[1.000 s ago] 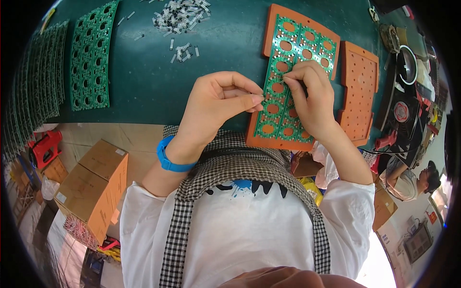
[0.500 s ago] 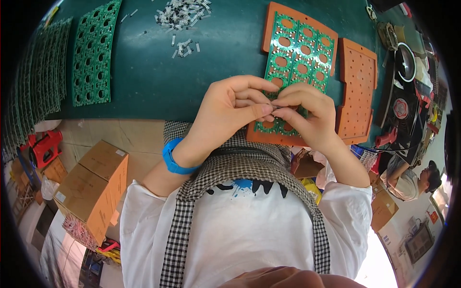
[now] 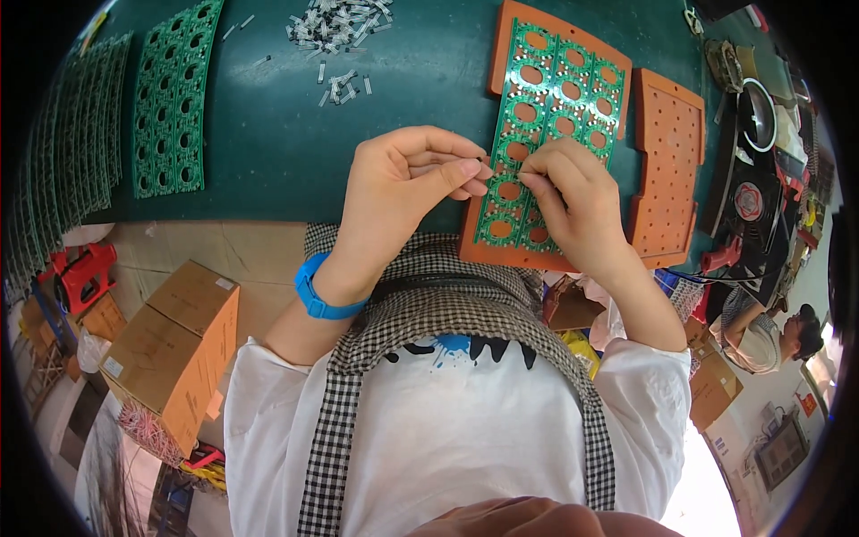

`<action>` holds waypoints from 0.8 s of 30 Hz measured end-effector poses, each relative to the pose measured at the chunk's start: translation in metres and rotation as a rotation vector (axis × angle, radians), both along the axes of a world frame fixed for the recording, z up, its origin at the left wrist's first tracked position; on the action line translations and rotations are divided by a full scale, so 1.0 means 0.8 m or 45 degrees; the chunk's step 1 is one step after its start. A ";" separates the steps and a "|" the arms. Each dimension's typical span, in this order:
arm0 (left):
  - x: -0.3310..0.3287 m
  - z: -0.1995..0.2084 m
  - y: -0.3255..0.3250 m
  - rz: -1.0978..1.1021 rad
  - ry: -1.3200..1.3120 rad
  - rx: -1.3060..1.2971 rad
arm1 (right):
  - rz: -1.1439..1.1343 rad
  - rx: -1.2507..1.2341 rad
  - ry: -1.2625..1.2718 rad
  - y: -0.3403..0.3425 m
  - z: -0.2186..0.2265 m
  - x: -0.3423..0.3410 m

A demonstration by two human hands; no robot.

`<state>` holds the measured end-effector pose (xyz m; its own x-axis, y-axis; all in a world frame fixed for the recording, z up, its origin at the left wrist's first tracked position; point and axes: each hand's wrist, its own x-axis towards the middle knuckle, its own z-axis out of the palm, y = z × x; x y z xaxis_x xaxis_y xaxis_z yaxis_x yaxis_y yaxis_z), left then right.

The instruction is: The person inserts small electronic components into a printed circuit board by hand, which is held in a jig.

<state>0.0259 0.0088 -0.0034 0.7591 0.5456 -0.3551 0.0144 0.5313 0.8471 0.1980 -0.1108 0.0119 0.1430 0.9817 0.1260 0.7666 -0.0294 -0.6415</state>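
My left hand (image 3: pixel 407 174), a blue band on its wrist, is closed in a pinch left of the green circuit board panel (image 3: pixel 541 85). A tiny dark bit shows at its fingertips, too small to name. My right hand (image 3: pixel 577 197) is over the panel's near half, thumb and forefinger pressed together near its surface; whatever they grip is hidden. Rows of oval openings run along the panel, which lies on an orange tray (image 3: pixel 499 63). Toward the far edge lies a pile of small parts (image 3: pixel 335 25), clear with black ends, with a smaller cluster (image 3: pixel 343 88) nearer me.
Another green panel (image 3: pixel 170 107) lies at the left, beside a row of panels (image 3: pixel 72 134) standing close together. Right of the work is a second orange tray (image 3: pixel 667 152) with small holes. Cardboard boxes (image 3: pixel 170 340) stand below the table at left; a person (image 3: pixel 761 336) is at far right.
My hands were together over the panel and have moved apart. The left has drawn back to the left; the right has shifted slightly, its fingertips now at the board. A loose part lies left of the pile.
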 end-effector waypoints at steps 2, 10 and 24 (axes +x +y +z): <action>0.000 -0.001 0.000 -0.017 -0.015 -0.002 | -0.018 0.002 -0.021 0.000 0.000 -0.001; -0.001 -0.002 -0.007 0.005 -0.059 -0.053 | -0.060 0.071 -0.084 -0.004 -0.006 -0.007; -0.008 0.016 -0.026 -0.248 -0.077 -0.240 | 0.096 -0.022 0.491 -0.025 0.010 -0.011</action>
<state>0.0199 -0.0123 0.0091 0.8662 0.3161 -0.3871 0.0839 0.6716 0.7361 0.1892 -0.1304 0.0199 0.1037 0.9928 0.0602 0.4696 0.0045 -0.8829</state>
